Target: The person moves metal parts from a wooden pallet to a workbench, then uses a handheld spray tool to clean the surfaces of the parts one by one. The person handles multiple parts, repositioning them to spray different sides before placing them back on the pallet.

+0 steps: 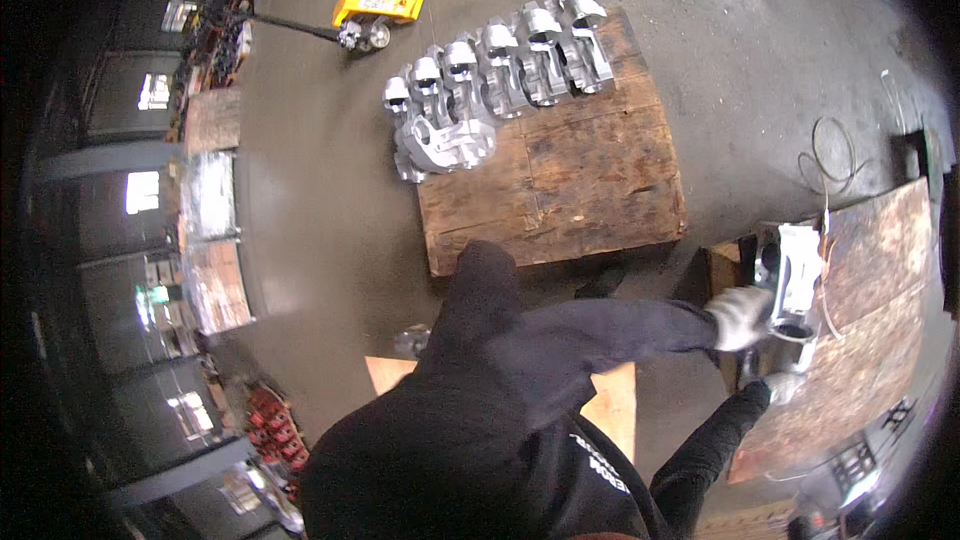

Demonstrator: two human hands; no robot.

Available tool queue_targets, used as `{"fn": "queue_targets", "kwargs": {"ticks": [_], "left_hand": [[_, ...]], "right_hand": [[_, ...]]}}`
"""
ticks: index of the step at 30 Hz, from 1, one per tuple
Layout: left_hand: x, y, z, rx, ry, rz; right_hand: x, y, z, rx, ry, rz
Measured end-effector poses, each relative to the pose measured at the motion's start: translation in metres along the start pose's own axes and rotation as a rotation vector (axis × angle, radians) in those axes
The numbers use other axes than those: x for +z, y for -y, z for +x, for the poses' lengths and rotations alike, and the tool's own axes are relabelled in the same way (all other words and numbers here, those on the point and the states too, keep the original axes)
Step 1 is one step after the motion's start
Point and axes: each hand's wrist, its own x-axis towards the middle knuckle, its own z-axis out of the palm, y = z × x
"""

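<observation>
A silver metal casting [797, 275] with round openings lies along the near-left edge of the wooden worktop [880, 260] at the right. My left hand [740, 318], in a pale glove, grips the side of the casting around its middle and is somewhat blurred. At the casting's near end, my right hand [785, 387], also gloved, is closed on it, with its fingers partly hidden. A thin cable [827, 220] hangs down beside the casting.
Several similar castings [500, 65] stand in a row on a wooden pallet top [600, 175] ahead. Behind it is a yellow pallet jack [378, 8]. Red parts [275, 425] lie at the lower left. A coiled cable [835, 155] is on the floor at the right.
</observation>
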Motion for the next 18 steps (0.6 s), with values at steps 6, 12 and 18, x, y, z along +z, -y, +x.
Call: {"fn": "queue_targets", "kwargs": {"ticks": [6, 12, 18], "left_hand": [[-0.177, 0.149, -0.135, -0.398, -0.615, 0.226], [-0.329, 0.243, -0.260, -0.596, -1.061, 0.175], [-0.358, 0.322, -0.351, -1.107, -0.975, 0.360]], "right_hand": [[-0.013, 0.043, 0.004, -0.003, -0.037, -0.092], [-0.060, 0.066, -0.012, 0.060, -0.081, -0.120], [-0.085, 0.090, -0.048, 0.088, -0.081, -0.132]]}}
